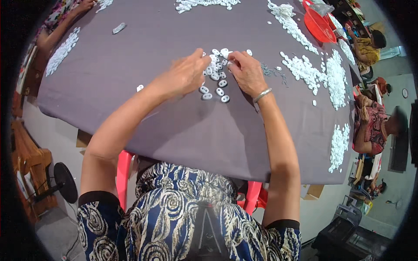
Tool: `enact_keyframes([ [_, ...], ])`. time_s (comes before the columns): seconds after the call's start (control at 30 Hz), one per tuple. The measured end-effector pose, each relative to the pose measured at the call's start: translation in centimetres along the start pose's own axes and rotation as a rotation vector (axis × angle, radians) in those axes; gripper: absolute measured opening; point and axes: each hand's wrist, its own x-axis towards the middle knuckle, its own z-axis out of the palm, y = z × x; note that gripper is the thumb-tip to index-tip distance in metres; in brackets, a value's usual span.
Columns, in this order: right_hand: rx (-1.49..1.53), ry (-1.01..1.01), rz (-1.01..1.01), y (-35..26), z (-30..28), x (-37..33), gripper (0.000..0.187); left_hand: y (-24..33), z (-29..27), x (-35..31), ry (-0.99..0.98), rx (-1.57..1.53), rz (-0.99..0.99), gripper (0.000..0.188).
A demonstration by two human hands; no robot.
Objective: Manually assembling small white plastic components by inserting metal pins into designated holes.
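Small white oval plastic pieces with two holes, like cord locks [215,76], lie in a loose heap on the grey cloth in front of me. At the heap's left edge my left hand [187,75] is blurred, its fingers curled in; what they hold, if anything, is hidden. Opposite it, my right hand [249,75], with a silver bangle on its wrist, is closed in a pinch on a white piece at the heap's upper right. Several more pieces lie just below, between the hands. Beside my right hand are scattered tiny grey springs [269,70].
Larger piles of white pieces [336,80] spread along the table's right side, with others at the far edge and far left. A red basin [318,24] stands far right. A small pale object [118,28] lies far left. Another person's arm [65,26] reaches in there.
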Motion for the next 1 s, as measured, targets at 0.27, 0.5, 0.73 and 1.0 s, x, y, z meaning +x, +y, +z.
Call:
enact_keyframes([
  [0.27,0.31,0.03,0.09,-1.0,-1.4,-4.0,0.01,2.2,-1.8,1.1,-0.04,-0.425,0.046,0.027],
  [0.5,0.205,0.047,-0.016,-1.1,-0.7,-4.3,0.007,5.6,1.6,-1.0,0.3,-0.617,-0.029,0.014],
  [0.73,0.127,-0.012,-0.081,-0.5,-0.2,-4.9,0.009,6.8,4.4,-2.6,0.223,-0.706,0.213,0.011],
  [1.0,0.11,0.025,-0.098,-0.5,-0.2,-4.8,0.012,6.4,4.7,-2.1,0.094,-0.717,0.132,0.015],
])
